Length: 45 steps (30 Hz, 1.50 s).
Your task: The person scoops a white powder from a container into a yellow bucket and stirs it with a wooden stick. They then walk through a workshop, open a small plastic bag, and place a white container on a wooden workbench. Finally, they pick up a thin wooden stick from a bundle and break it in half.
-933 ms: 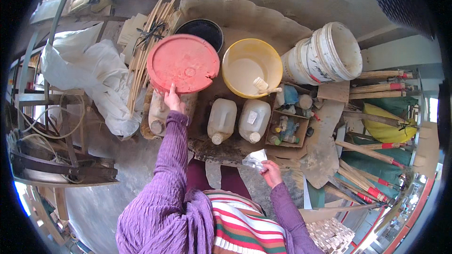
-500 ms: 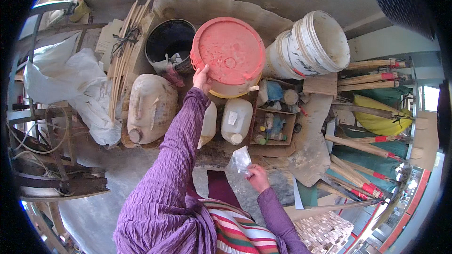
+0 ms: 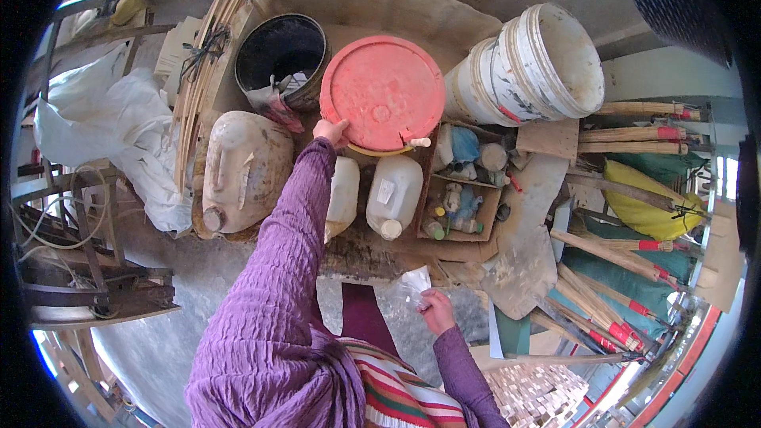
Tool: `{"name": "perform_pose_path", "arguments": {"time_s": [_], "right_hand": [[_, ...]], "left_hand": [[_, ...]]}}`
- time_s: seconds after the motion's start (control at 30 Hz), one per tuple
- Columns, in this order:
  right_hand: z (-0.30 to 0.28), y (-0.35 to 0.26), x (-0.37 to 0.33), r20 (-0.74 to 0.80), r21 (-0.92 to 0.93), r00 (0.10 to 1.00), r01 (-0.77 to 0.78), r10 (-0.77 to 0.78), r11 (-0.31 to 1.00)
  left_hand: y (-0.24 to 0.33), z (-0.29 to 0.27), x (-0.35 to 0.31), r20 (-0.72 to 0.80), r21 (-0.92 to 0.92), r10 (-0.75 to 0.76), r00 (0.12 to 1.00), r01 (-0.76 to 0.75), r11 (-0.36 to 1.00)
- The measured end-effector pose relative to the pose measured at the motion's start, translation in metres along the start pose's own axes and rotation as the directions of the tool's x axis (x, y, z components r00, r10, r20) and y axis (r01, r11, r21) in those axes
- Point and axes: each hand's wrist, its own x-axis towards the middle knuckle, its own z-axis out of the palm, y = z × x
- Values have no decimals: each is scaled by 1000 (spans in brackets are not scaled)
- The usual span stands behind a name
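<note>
My left hand (image 3: 330, 130) grips the near edge of a round red lid (image 3: 383, 92), which lies over a yellow bucket (image 3: 380, 150) whose rim shows just below it. A black bucket (image 3: 279, 54) stands open to the left of the lid, and a large dirty white jerry can (image 3: 243, 170) lies below it. My right hand (image 3: 435, 307) is low, near my body, shut on a small clear plastic bag (image 3: 415, 283). Two white plastic jugs (image 3: 393, 194) stand between my arms.
Stacked white buckets (image 3: 539, 71) lie tilted at the right. A cardboard box of small bottles (image 3: 462, 190) sits beside the jugs. Brooms with red bands (image 3: 618, 301) and a yellow sack (image 3: 646, 202) fill the right side. White plastic sheeting (image 3: 103, 135) and a bundle of wooden sticks (image 3: 202, 79) are left.
My left hand has carried the red lid rightward from over the black bucket onto the yellow bucket. The black bucket and big jerry can are now uncovered. My right hand stayed low with the bag.
</note>
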Motion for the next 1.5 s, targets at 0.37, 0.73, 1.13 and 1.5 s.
{"name": "perform_pose_path", "arguments": {"time_s": [0.37,0.73,1.13,1.5], "right_hand": [[11,-14,19,22,20,998,56,-56,998],[-3,-5,20,-6,38,999,46,-45,998],[-9,-11,26,-9,65,997,75,-74,995],[-17,-9,24,-56,66,992,118,-114,991]], "left_hand": [[-44,18,-25,152,-161,-26,988,51,986],[16,22,-69,118,910,610,783,-331,249],[-6,92,-59,503,827,677,537,-526,-197],[-10,92,-59,598,763,594,538,-610,-216]]}}
